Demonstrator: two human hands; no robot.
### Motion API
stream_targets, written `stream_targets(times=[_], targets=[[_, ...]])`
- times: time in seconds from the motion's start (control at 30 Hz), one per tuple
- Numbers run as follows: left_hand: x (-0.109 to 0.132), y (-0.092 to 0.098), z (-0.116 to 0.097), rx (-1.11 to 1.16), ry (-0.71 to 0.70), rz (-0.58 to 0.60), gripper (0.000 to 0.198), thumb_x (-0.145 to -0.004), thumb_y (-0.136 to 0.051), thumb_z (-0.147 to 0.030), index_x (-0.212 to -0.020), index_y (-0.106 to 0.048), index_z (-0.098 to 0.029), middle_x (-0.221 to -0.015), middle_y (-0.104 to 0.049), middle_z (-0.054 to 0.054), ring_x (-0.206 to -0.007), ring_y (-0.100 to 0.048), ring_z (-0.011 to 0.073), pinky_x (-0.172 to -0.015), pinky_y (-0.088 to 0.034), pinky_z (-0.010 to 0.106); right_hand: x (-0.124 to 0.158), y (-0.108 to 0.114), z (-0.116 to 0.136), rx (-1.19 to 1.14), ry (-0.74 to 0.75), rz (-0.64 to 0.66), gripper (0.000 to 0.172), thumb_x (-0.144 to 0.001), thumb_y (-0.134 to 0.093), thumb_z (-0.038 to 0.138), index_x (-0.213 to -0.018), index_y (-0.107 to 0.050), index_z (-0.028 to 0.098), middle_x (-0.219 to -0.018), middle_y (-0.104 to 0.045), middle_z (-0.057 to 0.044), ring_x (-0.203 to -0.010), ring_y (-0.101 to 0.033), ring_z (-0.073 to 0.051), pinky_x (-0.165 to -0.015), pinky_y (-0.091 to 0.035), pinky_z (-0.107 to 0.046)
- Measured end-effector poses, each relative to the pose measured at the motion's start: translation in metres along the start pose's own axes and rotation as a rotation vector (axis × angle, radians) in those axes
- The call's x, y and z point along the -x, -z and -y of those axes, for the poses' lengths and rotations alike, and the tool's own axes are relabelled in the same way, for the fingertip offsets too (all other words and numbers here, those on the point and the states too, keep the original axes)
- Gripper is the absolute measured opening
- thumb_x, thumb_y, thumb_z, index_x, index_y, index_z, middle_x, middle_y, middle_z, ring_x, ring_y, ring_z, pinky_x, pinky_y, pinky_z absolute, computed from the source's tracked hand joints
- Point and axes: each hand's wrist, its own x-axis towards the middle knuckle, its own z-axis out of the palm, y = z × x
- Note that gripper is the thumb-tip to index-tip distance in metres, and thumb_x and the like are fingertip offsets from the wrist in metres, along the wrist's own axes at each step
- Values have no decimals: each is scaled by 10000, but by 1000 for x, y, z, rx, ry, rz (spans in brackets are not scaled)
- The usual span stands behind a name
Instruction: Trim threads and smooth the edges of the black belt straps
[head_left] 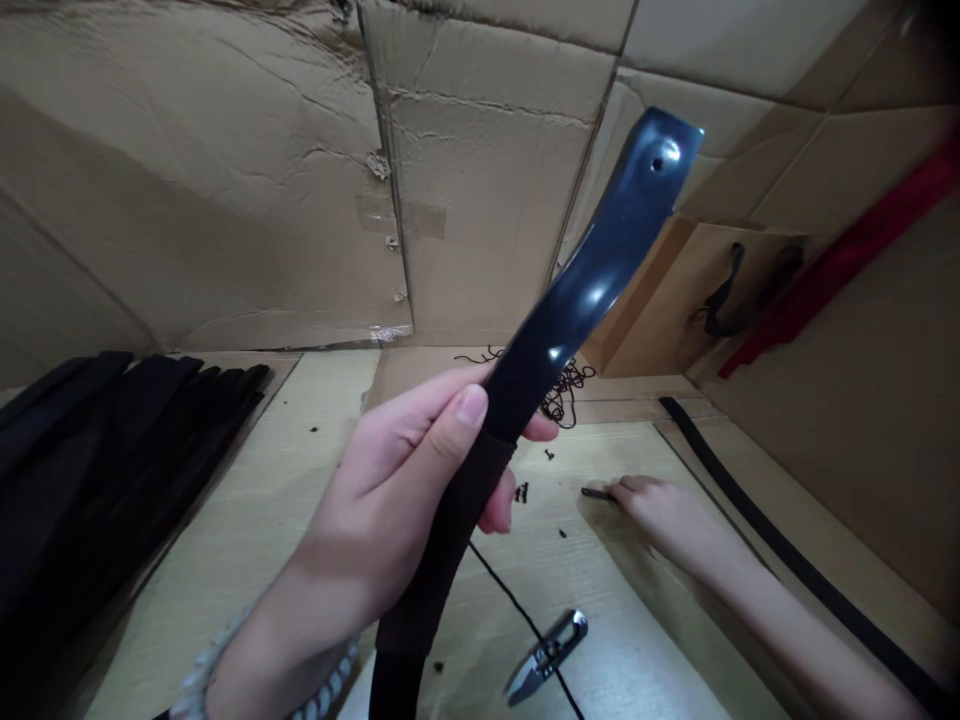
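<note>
My left hand [397, 490] is closed around a long black strip [592, 270], glossy at its upper end with a small hole near the tip. Its lower part wears a dark fabric sleeve [442, 560] that runs down out of view. The strip points up and to the right. My right hand [660, 510] rests low on the wooden table [247, 520], its fingertips pinched on a small dark pin-like piece [596, 492]. A bead bracelet [322, 690] circles my left wrist.
Small thread snips [547, 655] lie near the front with a black cord [517, 610] beside them. Dark fabric pieces [97, 460] are stacked at left. A black strap [787, 550] runs along the right. Tangled black thread [562, 390], a brown paper bag [697, 300] and cardboard walls stand behind.
</note>
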Motion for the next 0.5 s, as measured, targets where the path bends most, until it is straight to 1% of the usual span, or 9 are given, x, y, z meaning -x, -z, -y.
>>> stream_targets(times=[0.07, 0.13, 0.2, 0.27, 0.33, 0.43, 0.47, 0.5], targets=[[-2, 1, 0, -18, -6, -8, 324, -991, -484, -360, -940, -735, -162, -538, -601, -2, -485, -528, 79, -416, -381, 146, -2, -2, 1, 6, -16, 19, 145, -961, -622, 279, -950, -660, 140, -866, -676, -11, -793, -669, -157, -756, -574, -358], [-4, 2, 1, -10, -6, -14, 317, -985, -500, -362, -925, -736, -161, -537, -597, -4, -492, -535, 78, -437, -395, 146, -6, -5, 0, -12, -30, 9, 165, -958, -624, 295, -916, -652, 138, -847, -668, -7, -772, -662, -152, -740, -569, -348], [-6, 3, 2, 15, 4, 3, 315, -981, -512, -375, -921, -736, -162, -543, -602, -4, -503, -544, 79, -462, -414, 148, -11, -4, 0, -58, -31, -21, 196, -956, -627, 311, -865, -639, 138, -801, -651, 6, -712, -643, -135, -693, -560, -321], [-7, 5, 3, 40, 16, 41, 318, -978, -519, -395, -929, -738, -170, -560, -616, -1, -517, -553, 81, -485, -428, 152, -18, 4, 1, -136, -10, -73, 240, -952, -630, 320, -791, -618, 142, -729, -619, 28, -630, -604, -112, -625, -535, -282], [-8, 8, 4, 45, 27, 78, 328, -978, -518, -417, -935, -745, -184, -571, -618, 0, -529, -554, 80, -505, -433, 155, -24, 22, 4, -246, 26, -160, 269, -939, -640, 301, -722, -591, 150, -657, -580, 45, -563, -557, -98, -563, -493, -252], [-8, 10, 6, 34, 47, 99, 341, -981, -505, -443, -966, -750, -206, -594, -616, 2, -551, -552, 80, -513, -417, 157, -25, 64, 18, -455, 60, -385, 217, -910, -640, 235, -707, -586, 182, -616, -565, 35, -534, -536, -116, -505, -442, -254], [-8, 11, 7, 36, 57, 105, 346, -979, -504, -451, -972, -750, -208, -599, -615, 3, -555, -549, 82, -514, -414, 160, -22, 80, 27, -536, 56, -480, 168, -924, -626, 244, -762, -609, 200, -649, -590, 24, -561, -561, -127, -509, -451, -258], [-8, 10, 7, 44, 67, 108, 348, -977, -507, -456, -976, -748, -205, -604, -615, 5, -558, -549, 84, -517, -413, 163, -18, 95, 38, -622, 47, -589, 80, -940, -616, 257, -868, -626, 223, -774, -643, 4, -654, -616, -140, -570, -498, -266]])
